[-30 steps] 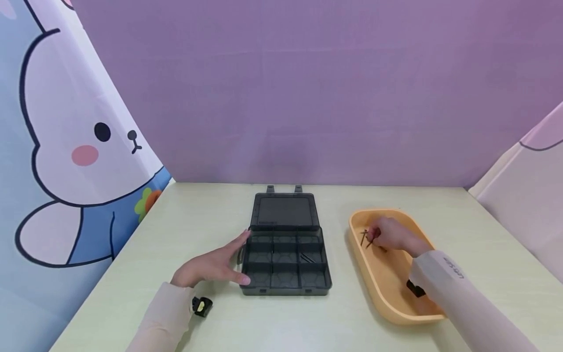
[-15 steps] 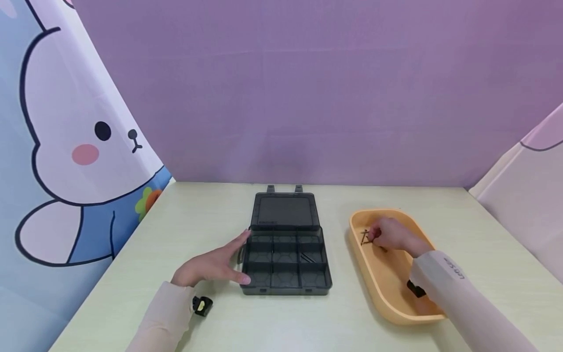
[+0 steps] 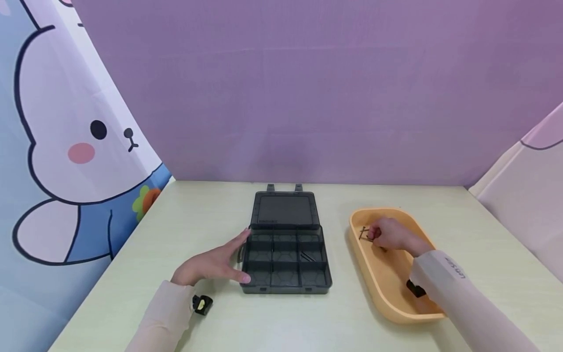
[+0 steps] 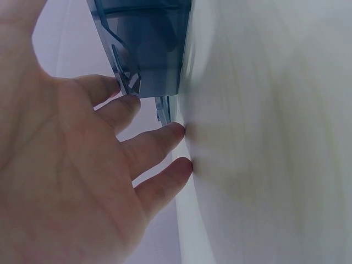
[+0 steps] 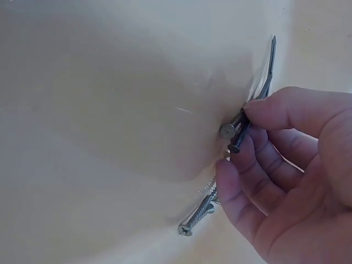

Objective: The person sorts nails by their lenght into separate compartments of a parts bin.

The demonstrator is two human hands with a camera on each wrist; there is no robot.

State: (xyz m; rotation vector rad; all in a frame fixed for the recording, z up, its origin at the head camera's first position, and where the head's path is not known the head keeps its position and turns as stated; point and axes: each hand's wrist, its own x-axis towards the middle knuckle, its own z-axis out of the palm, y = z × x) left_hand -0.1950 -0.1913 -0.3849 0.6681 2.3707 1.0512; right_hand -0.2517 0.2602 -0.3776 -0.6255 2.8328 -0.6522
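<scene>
In the head view my right hand (image 3: 389, 233) reaches into the far end of an orange tray (image 3: 390, 276). Its thumb and fingers pinch dark nails (image 5: 235, 137), two heads pointing down past the thumb in the right wrist view. Silver screws (image 5: 196, 216) lie just below the fingertips on the tray floor. My left hand (image 3: 211, 266) is spread along the left side of a dark divided box (image 3: 286, 289), thumb near the front corner and index finger at the back. In the left wrist view two fingertips meet the box (image 4: 148, 49) while the others rest on the table.
The box lid (image 3: 285, 209) lies folded back, its two latches toward the purple backdrop (image 3: 281, 98). A few thin dark pieces (image 3: 307, 256) sit in the middle right compartment. A pale table (image 3: 290, 325) carries both containers. A cartoon-printed cloth (image 3: 66, 122) hangs at the left.
My right fingers shift slightly among the nails, and the thin pieces beside them have changed position. The left hand and the box stay put; the head view tilts a little.
</scene>
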